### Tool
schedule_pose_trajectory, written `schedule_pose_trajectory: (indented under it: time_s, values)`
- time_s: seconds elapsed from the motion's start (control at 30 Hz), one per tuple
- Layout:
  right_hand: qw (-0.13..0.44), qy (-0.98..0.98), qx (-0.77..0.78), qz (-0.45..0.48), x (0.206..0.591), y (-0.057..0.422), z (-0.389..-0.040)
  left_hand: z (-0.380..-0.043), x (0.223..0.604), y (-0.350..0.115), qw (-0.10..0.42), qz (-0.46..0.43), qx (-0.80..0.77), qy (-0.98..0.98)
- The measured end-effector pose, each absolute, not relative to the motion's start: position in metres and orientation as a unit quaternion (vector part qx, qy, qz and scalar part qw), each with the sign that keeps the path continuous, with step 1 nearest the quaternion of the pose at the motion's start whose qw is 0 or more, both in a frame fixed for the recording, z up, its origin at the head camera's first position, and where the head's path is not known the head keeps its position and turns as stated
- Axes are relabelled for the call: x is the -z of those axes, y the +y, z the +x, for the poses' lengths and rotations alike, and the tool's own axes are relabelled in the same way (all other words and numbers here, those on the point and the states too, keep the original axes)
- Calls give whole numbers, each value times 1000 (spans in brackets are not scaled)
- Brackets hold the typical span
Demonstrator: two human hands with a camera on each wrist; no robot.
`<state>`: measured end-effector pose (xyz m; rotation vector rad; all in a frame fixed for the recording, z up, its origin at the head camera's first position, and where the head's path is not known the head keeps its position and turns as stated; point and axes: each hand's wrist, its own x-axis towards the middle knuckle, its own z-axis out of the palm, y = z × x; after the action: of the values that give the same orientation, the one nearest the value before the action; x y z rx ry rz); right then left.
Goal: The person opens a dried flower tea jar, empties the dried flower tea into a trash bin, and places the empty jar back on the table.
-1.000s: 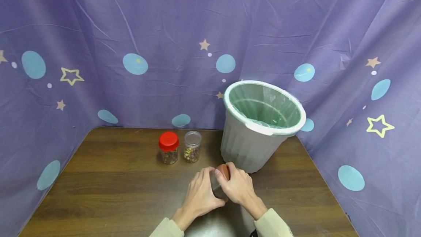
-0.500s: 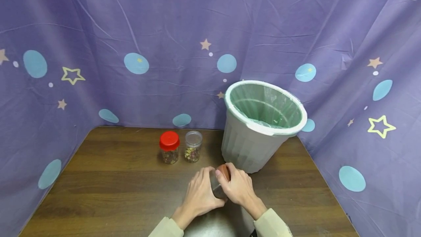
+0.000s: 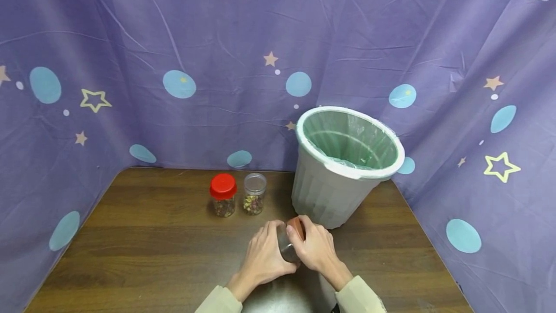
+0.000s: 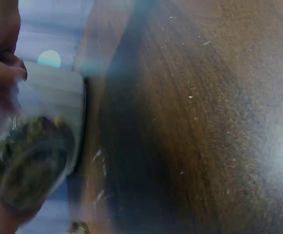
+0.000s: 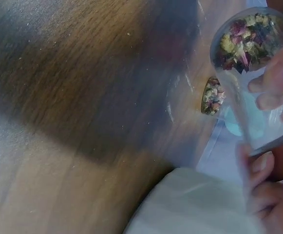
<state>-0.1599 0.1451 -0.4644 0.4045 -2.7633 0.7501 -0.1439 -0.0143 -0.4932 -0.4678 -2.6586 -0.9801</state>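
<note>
A clear jar (image 3: pixel 284 245) filled with dried petals and leaves is held tilted over the table between my two hands in the head view. My left hand (image 3: pixel 264 257) grips its body, fingers on the far side and thumb on the near side. At the upper end, my right hand (image 3: pixel 319 249) holds the brown lid (image 3: pixel 297 226), which sits on the jar. The right wrist view shows the dried flowers (image 5: pixel 248 41) gathered at the jar's bottom end. In the left wrist view, the round base of the jar (image 4: pixel 31 170) faces the camera.
Behind my hands stand a red-lidded jar (image 3: pixel 223 194) and a clear-lidded jar (image 3: pixel 254 194), both with dried contents. A grey bin (image 3: pixel 326 192) with a plastic liner stands at the back right. A purple curtain (image 3: pixel 243 110) borders the wooden table (image 3: pixel 152 240).
My right thumb and the brown lid have shifted very slightly to the right, showing a little more of the jar. My left hand keeps its hold; the other things stay put.
</note>
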Motion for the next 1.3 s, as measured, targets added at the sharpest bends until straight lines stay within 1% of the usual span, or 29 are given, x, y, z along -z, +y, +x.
schedule_pose_trajectory:
  time_s: [0.13,0.23,0.33,0.43,0.63,0.7,0.77,0.9,1.0,1.3]
  values:
    - [146,-940,-243,188,461,148,-160,-141,489,-17,87,-158,382,-906]
    - [152,-938,-245,194,458,148,-160,-141,485,-19,83,-153,386,-906]
    - [136,-939,-252,193,456,149,-158,-141,483,-19,80,-151,387,-906]
    - [95,-940,-269,187,456,151,-156,-142,483,-19,77,-151,382,-908]
    - [-27,-933,-318,169,450,161,-152,-143,488,-16,83,-158,380,-908]
    - [-46,-930,-328,159,444,162,-152,-143,488,-17,90,-158,387,-904]
    - [-48,-932,-329,142,437,161,-153,-144,487,-17,98,-155,391,-902]
    - [-23,-942,-319,99,426,157,-156,-144,485,-17,109,-155,383,-904]
    - [-18,-950,-304,70,422,155,-158,-143,484,-17,115,-159,375,-906]
    - [-56,-957,-280,47,421,147,-160,-142,486,-20,115,-161,360,-912]
